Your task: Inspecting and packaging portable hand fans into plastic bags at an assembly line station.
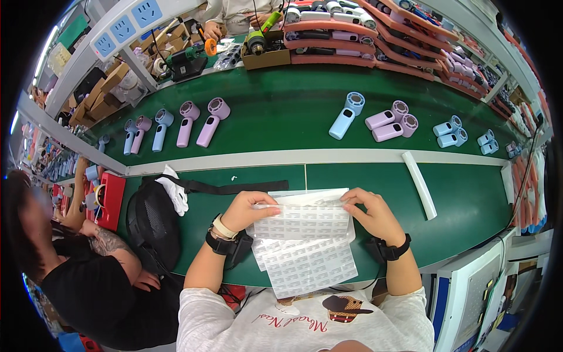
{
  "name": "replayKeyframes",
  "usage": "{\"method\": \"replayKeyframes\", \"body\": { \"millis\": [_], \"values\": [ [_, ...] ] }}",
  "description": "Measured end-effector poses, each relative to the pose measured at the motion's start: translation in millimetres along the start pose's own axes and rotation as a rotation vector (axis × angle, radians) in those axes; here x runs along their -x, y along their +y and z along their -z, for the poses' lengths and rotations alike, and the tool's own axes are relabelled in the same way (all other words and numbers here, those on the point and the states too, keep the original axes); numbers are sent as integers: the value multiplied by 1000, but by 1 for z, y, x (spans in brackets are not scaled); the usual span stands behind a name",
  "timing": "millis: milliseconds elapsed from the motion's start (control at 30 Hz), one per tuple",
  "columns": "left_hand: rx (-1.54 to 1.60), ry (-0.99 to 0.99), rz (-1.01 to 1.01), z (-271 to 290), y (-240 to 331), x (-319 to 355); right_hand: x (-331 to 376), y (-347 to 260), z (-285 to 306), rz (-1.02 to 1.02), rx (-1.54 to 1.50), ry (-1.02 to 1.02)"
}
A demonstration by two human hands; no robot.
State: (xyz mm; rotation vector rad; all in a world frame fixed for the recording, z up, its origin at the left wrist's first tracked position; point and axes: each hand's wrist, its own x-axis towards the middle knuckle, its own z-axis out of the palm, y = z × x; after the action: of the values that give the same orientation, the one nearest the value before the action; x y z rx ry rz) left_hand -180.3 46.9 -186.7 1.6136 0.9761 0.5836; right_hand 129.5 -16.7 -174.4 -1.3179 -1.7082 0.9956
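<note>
Between my hands is a sheet of small printed labels [305,222], its upper edge curled over. My left hand [249,212] pinches its left corner between thumb and fingers. At the sheet's right corner, the thumb and fingers of my right hand [370,215] are closed on it. More label sheets [314,267] lie underneath, fanned toward me and overhanging the table's near edge. Part of another white sheet shows behind the held one.
A black backpack [153,220] with white cloth lies left, its strap stretching behind my left hand. A white strip [420,186] lies right. Beyond the pale rail [264,158], purple and blue handheld fans [346,115] rest on a green belt. A co-worker [88,281] sits close on my left.
</note>
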Motion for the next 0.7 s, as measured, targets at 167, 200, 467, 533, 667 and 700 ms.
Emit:
{"method": "replayKeyframes", "body": {
  "millis": [167, 200, 467, 533, 667, 700],
  "values": [
    [51, -37, -31, 3, -10, -2, 1, 0, 9, -3, 50, -91],
    [67, -36, -25, 4, -11, -2, 1, -1, 10, 10, 80, -93],
    [54, -65, -20, -3, -7, -3, -1, -1, 14, 165, -122, 4],
    [38, -71, -24, -7, -5, -3, -1, -2, 12, 169, -129, 40],
    [47, -103, -55, -9, -4, -2, -3, -5, 1, 175, -77, -60],
    [41, -110, -72, -10, -5, -4, -2, -3, 3, 172, -53, -82]
  ]
}}
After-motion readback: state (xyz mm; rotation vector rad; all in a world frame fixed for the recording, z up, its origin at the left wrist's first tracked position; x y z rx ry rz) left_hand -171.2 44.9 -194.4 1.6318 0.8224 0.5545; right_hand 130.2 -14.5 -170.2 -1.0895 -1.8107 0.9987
